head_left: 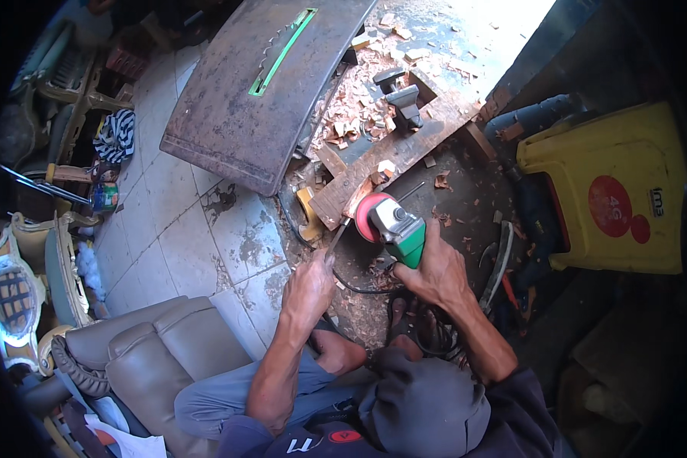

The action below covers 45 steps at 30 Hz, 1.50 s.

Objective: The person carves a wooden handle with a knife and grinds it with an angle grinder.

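My right hand (pixel 439 271) grips a green angle grinder (pixel 406 238) by its body, with a red disc (pixel 366 215) at its front. My left hand (pixel 311 286) is closed around a narrow metal tool (pixel 339 235), whose upper part reaches up beside the disc. Just behind the disc is a wooden plank (pixel 423 145), with small pale wood pieces on its near end. A dark metal clamp or vise (pixel 404 107) sits farther along, among pale shavings (pixel 359 99). A black cable loops below the grinder.
A metal saw table (pixel 221 130) with a toothed blade in a green slot stands upper left. A yellow plastic object (pixel 595 153) is at right, grey cushioned seat (pixel 168 343) lower left. Carved furniture (pixel 69 290) and a striped cloth (pixel 114 133) line the left. Scraps litter the floor.
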Each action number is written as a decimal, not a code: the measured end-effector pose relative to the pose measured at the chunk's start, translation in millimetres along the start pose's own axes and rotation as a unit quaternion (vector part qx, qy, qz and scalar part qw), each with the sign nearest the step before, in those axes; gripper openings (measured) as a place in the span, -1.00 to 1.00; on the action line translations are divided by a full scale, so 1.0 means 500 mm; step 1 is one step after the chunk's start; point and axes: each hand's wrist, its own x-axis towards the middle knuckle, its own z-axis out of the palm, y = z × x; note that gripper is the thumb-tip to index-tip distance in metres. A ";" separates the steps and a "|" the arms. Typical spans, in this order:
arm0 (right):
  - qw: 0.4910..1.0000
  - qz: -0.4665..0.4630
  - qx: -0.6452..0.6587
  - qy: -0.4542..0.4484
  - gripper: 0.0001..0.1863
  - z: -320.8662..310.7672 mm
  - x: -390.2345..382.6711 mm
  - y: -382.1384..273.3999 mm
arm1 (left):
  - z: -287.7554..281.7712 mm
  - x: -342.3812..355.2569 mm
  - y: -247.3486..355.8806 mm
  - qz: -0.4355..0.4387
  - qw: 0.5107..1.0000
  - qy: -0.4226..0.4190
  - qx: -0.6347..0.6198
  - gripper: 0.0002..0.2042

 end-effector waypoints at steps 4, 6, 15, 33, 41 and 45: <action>1.000 0.006 0.006 -0.025 -0.24 -0.010 0.008 -0.009 | -0.003 0.003 0.001 0.007 1.000 0.002 -0.001 -0.72; 0.999 0.022 0.008 -0.027 -0.25 -0.006 0.001 -0.011 | 0.003 -0.001 -0.007 0.005 1.000 -0.007 0.004 -0.73; 0.989 0.033 0.134 -0.061 -0.22 0.003 -0.032 0.021 | 0.078 -0.012 -0.011 0.000 1.000 0.015 0.020 -0.73; 0.985 0.056 0.149 -0.060 -0.22 0.018 -0.036 0.043 | 0.121 -0.015 0.004 0.004 0.999 -0.017 -0.029 -0.68; 0.984 0.049 0.163 -0.059 -0.20 0.019 -0.019 0.041 | 0.106 -0.018 0.008 0.015 0.999 -0.016 -0.048 -0.71; 0.986 0.018 0.161 -0.047 -0.23 0.032 -0.028 0.058 | 0.115 -0.014 -0.004 0.015 0.998 -0.016 -0.051 -0.73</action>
